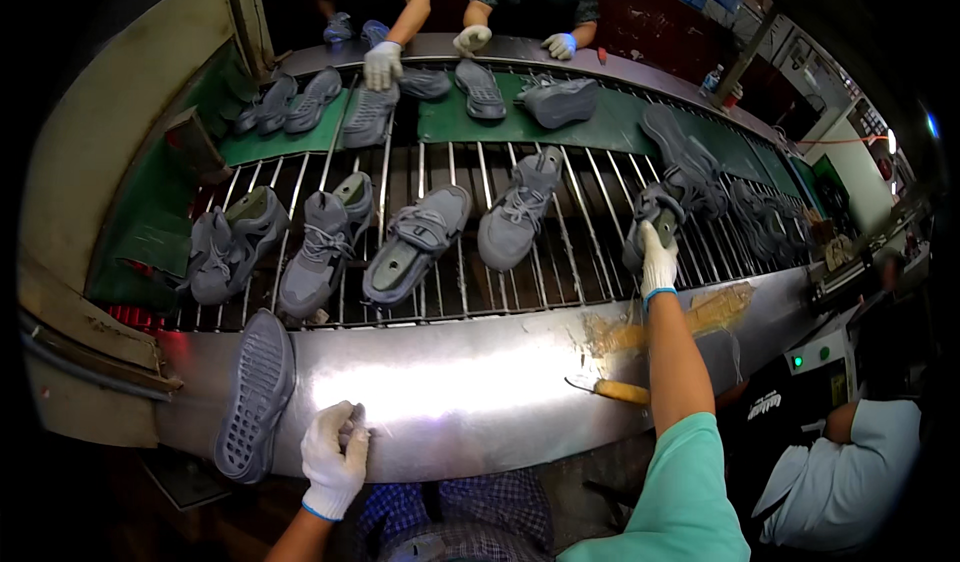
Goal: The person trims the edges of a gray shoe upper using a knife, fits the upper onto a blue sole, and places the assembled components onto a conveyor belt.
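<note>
My right hand point(658, 265), in a white knit glove, reaches out to the roller bars and grips a grey shoe point(640, 234) by its heel end. My left hand point(334, 459), gloved alike, rests by the near edge of the metal ledge with thumb and fingers closed; a small dark bit shows between them, too small to name. Beside it, a grey shoe sole point(256, 392) lies across the ledge with its tread pattern up. Several grey lace-up shoes stand on the bars ahead, among them one shoe point(520, 209) in the middle and a strapped shoe point(416, 244) left of it.
A yellow-handled hooked tool point(620, 392) lies on the metal ledge point(440, 417) near tan residue point(720, 310). Across the bars, a green belt point(620, 122) carries more soles and shoes. Two co-workers in gloves stand opposite, one hand point(382, 66) on a sole; another person point(850, 472) is at right.
</note>
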A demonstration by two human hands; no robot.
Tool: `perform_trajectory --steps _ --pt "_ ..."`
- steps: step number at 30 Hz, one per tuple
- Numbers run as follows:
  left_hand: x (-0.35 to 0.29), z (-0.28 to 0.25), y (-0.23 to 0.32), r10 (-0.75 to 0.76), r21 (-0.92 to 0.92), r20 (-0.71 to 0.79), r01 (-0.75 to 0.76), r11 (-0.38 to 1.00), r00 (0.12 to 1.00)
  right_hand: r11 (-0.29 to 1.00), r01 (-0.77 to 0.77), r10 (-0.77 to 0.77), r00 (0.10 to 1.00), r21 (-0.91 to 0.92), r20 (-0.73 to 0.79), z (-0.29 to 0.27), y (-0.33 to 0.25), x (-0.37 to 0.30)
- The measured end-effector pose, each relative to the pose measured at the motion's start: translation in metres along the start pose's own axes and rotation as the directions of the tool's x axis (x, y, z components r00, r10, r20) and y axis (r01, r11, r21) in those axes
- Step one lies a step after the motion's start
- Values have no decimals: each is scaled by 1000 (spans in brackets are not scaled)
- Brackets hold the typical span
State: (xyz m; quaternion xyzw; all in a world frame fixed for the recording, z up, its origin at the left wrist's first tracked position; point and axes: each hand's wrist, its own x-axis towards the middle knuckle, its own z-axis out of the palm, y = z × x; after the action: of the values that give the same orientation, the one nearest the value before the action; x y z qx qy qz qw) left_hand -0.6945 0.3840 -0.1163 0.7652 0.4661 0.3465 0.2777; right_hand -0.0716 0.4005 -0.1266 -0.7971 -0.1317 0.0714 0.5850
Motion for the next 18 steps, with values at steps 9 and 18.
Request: perform_trajectory --steps 9,18 --pt "3 7 4 -76 -200 128 101 975 989 611 -567 255 801 552 541 -78 -53 -50" --pt "49 16 99 -51 -676 715 709 199 697 921 290 -377 494 260 784 -181 -44 -282"
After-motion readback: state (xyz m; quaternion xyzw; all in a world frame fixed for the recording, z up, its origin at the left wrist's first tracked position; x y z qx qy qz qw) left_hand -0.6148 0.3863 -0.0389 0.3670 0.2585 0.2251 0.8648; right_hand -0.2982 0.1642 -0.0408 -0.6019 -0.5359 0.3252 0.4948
